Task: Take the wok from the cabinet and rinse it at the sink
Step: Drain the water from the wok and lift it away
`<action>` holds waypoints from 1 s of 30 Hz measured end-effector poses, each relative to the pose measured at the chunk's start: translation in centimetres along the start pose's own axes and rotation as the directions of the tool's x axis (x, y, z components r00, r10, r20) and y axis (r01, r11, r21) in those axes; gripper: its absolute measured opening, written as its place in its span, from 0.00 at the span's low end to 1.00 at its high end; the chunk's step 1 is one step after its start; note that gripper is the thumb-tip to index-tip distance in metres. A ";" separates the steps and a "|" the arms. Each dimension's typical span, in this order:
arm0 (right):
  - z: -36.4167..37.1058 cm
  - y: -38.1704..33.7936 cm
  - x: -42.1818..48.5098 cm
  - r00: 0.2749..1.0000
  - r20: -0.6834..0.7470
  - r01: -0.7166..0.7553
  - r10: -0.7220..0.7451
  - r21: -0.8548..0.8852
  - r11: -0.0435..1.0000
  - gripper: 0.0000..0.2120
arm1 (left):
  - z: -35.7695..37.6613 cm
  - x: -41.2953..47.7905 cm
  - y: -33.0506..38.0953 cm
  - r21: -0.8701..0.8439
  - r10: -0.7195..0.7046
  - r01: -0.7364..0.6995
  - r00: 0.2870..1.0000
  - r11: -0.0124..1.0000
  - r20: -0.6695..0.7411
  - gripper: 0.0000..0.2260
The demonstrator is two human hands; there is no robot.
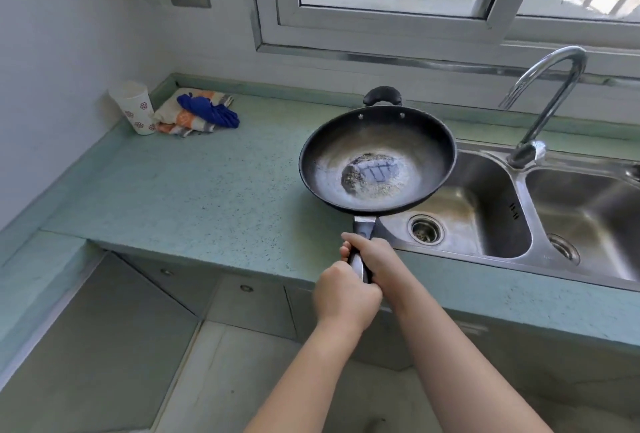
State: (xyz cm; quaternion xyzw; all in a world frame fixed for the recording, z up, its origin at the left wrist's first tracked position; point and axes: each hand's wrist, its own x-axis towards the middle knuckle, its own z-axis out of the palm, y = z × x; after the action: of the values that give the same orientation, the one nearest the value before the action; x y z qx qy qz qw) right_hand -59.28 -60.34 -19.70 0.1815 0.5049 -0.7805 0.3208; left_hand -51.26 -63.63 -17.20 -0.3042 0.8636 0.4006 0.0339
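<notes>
I count two hands on one wok [377,159]; both grip its long handle, which runs off the pan's 6 o'clock; my right hand [374,259] sits higher, fingers curled round the grip, and my left hand [346,297] is wrapped tight round the handle's end, just below and touching it; the wok is held level over the seam where the green countertop [207,190] meets the sink [485,261], its 3 o'clock side over the left basin; one small black loop handle [382,95] stands at its 12 o'clock, and one dark crusted patch lies in its bottom; the sink has two basins and two drains, one [425,230] at the wok's 5 o'clock, the other [563,248] further out at 4 o'clock; one curved faucet [550,93] rises at 2 o'clock; at 10 o'clock, well apart, stand one paper cup [133,107] and two cloths, a blue cloth [207,109] lying on a striped cloth [180,121].
</notes>
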 end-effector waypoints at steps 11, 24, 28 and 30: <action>10.2 6.5 2.0 0.999 -0.009 -0.041 0.042 0.037 0.998 0.14 | -8.3 3.8 -8.5 0.057 0.000 0.000 1.000 0.998 0.004 0.11; 16.4 7.4 7.9 0.994 0.039 -0.098 0.099 -0.022 0.995 0.15 | -11.9 10.7 -11.4 0.054 -0.037 0.038 0.999 0.998 -0.021 0.09; 17.4 7.1 9.2 0.992 0.054 -0.110 0.111 -0.030 0.994 0.15 | -12.0 12.3 -11.6 0.077 -0.052 0.054 0.998 0.996 -0.031 0.10; 17.6 7.0 9.5 0.992 0.055 -0.115 0.117 -0.028 0.993 0.15 | -12.1 12.8 -11.5 0.084 -0.054 0.057 0.998 0.995 -0.037 0.10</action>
State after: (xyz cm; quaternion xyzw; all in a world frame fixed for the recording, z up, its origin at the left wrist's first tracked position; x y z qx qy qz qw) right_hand -60.72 -81.28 -22.67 0.1843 0.4939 -0.7591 0.3820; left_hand -53.06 -84.37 -20.60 -0.3330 0.8716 0.3572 0.0430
